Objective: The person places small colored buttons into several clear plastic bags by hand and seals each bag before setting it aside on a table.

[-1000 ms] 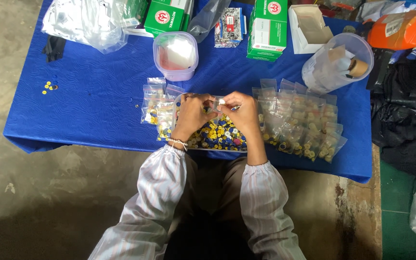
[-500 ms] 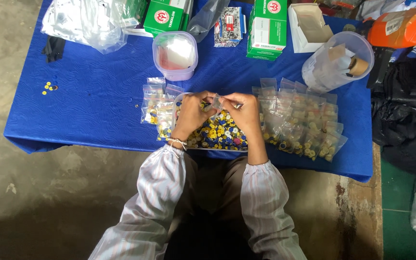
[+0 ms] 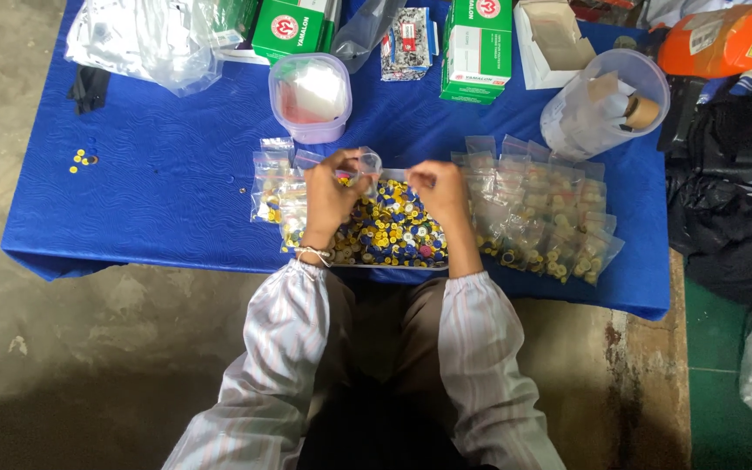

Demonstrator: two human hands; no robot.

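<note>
My left hand (image 3: 328, 193) grips a small clear plastic bag (image 3: 365, 164) by its left side, and my right hand (image 3: 435, 190) pinches the bag's other edge, fingers closed on it. Both hands hover over a heap of small yellow, blue and pink buttons (image 3: 393, 231) lying at the front edge of the blue table (image 3: 167, 191). Filled little bags (image 3: 273, 187) lie just left of my left hand. A larger spread of filled bags (image 3: 540, 209) lies to the right of my right hand.
At the back stand a lilac tub (image 3: 310, 97), green-and-white boxes (image 3: 287, 28), a clear round container (image 3: 604, 103) and crumpled plastic sheeting (image 3: 145, 39). A few loose buttons (image 3: 81, 158) lie far left. Dark bags (image 3: 737, 183) sit beside the table's right end.
My hands have drawn a little apart over the button heap, with the small clear bag now stretched between them and lifted slightly toward the left hand.
</note>
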